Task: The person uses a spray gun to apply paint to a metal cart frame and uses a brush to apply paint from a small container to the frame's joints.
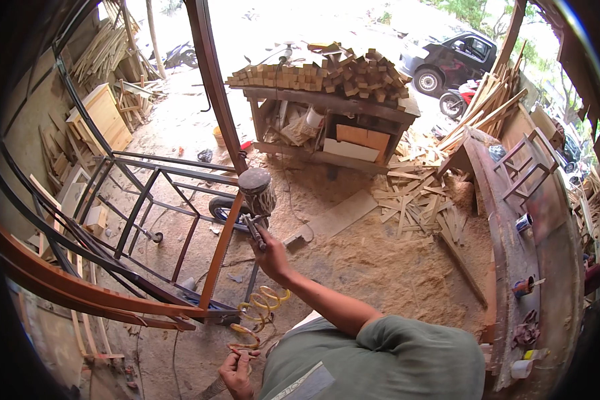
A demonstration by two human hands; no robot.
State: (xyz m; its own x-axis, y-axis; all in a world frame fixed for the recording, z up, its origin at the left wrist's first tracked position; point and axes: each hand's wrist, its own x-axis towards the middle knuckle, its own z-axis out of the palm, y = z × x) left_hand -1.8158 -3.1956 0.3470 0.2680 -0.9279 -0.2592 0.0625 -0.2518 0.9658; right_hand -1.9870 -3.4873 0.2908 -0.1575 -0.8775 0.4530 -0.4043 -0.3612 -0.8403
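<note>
My right hand is wrapped round the handle of a paint spray gun, whose paint-streaked cup sits on top. The gun is held close to a brown upright bar of a large metal frame. Some of the frame's bars are reddish brown, others dark. Low at the lower edge, my left hand is closed on a yellow coiled air hose, at its reddish end. The coils hang between my two hands, beside the frame's near corner.
A workbench stacked with cut wood blocks stands ahead. Wood scraps and sawdust cover the floor at right. A long curved counter with paint cans runs along the right. A dark vehicle is parked outside; a wooden cabinet stands left.
</note>
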